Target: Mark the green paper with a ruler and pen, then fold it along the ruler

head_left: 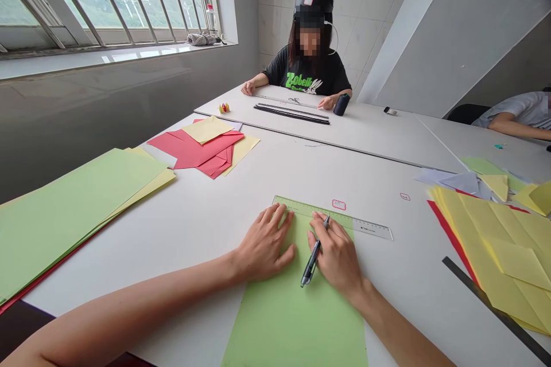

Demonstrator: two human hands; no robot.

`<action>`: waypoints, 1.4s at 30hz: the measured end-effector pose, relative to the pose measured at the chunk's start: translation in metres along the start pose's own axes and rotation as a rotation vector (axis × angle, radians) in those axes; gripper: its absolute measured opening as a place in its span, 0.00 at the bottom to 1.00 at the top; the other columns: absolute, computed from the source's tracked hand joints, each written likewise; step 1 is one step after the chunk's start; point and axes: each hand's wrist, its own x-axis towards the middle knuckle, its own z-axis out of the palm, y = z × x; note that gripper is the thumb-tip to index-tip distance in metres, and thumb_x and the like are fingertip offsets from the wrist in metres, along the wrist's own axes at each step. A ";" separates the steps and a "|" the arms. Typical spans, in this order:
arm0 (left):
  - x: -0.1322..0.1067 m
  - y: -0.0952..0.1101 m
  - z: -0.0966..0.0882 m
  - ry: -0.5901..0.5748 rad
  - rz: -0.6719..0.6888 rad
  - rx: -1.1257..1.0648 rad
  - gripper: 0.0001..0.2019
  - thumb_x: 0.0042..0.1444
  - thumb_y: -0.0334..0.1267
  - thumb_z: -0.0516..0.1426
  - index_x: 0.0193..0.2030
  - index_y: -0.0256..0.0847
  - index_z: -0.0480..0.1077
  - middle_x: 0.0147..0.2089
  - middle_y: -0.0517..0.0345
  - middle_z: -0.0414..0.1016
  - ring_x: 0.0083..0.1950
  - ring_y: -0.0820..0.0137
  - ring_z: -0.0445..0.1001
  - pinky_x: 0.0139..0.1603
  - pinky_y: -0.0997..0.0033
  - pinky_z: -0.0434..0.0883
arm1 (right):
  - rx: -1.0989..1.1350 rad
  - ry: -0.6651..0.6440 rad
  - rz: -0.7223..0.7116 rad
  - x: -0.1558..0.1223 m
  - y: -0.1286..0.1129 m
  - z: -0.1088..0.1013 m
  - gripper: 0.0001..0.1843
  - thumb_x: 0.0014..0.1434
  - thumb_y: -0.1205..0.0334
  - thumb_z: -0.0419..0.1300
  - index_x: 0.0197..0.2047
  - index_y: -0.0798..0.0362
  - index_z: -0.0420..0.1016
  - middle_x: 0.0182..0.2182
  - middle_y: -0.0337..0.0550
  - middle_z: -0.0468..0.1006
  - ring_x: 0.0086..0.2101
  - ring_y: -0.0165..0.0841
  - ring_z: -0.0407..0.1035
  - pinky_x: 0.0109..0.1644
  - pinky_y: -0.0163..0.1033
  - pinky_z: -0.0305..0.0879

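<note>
A sheet of green paper [297, 327] lies lengthwise in front of me on the white table. Across its far end rests a clear ruler [370, 227], its right part reaching past the paper onto the tabletop. My left hand [267, 243] is flat on the paper with fingers stretched out, the fingertips touching the ruler's left part. In my right hand [338, 252] is a dark pen [312, 261], slanting back toward me. The fingertips of that hand are at the ruler's near edge.
A stack of green, yellow and red paper [86, 206] is at left, with red and yellow folded sheets [202, 149] beyond. Creased yellow paper [512, 246] and a black strip [495, 307] lie right. Opposite sits a person [307, 63] near black strips [293, 114]; another person [523, 114] is far right.
</note>
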 end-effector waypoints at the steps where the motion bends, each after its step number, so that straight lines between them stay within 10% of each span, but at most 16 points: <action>1: 0.000 0.000 0.000 -0.001 0.001 0.005 0.29 0.63 0.47 0.51 0.67 0.30 0.60 0.62 0.34 0.63 0.64 0.46 0.62 0.63 0.45 0.64 | -0.003 -0.002 0.000 0.000 0.000 0.000 0.09 0.66 0.68 0.54 0.48 0.53 0.71 0.51 0.55 0.79 0.55 0.46 0.71 0.54 0.52 0.73; 42: 0.010 0.008 -0.001 -0.025 -0.038 0.105 0.29 0.68 0.50 0.46 0.64 0.26 0.62 0.54 0.37 0.66 0.55 0.50 0.66 0.55 0.50 0.68 | 0.004 0.005 -0.002 0.000 0.000 0.001 0.10 0.65 0.70 0.55 0.48 0.55 0.72 0.50 0.56 0.80 0.55 0.46 0.72 0.54 0.50 0.73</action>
